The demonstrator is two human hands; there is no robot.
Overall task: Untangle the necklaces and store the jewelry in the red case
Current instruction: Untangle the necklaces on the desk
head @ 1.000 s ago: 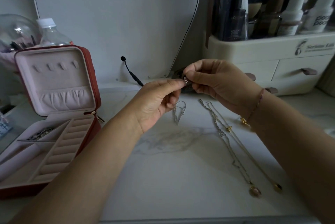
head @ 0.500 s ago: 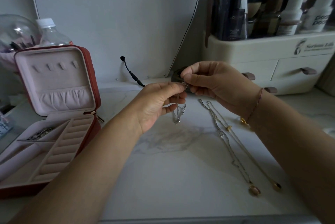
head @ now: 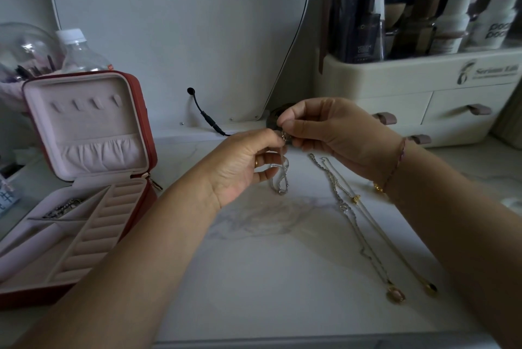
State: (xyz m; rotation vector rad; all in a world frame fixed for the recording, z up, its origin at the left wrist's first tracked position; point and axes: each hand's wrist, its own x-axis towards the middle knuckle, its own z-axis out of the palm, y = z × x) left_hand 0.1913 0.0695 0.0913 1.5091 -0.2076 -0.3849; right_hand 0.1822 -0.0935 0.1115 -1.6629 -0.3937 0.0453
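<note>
**A:** Head view first. Where is the piece being worked on?

**B:** A thin silver chain [head: 282, 176] hangs between the hands, above the far middle of the white marbled bench [head: 254, 278]. The left grip [head: 240, 168] pinches its top between thumb and forefinger. The right grip [head: 333, 134] pinches the same spot from the other side. I judge they are working a clasp or knot, raised so the small link shows.

**A:** Which way does it run?

**B:** Its long axis is roughly upright. It drops from the pinch as a doubled loop, and I cannot tell whether the bottom touches the bench.

**A:** And the others?

**B:** A silver rope chain with a pink oval pendant [head: 343, 206] and a fine gold chain with a dark oval pendant [head: 385, 235] lie just beside each other. Both run straight from far centre to near right, pendants nearest. They are probably laid out that way so they do not tangle.

**A:** The case?

**B:** The red square zip case with pale pink lining [head: 149, 148] stands open at the left, well apart. A dark piece [head: 63, 209] lies in its rear compartment, so storing looks begun, not finished
</note>
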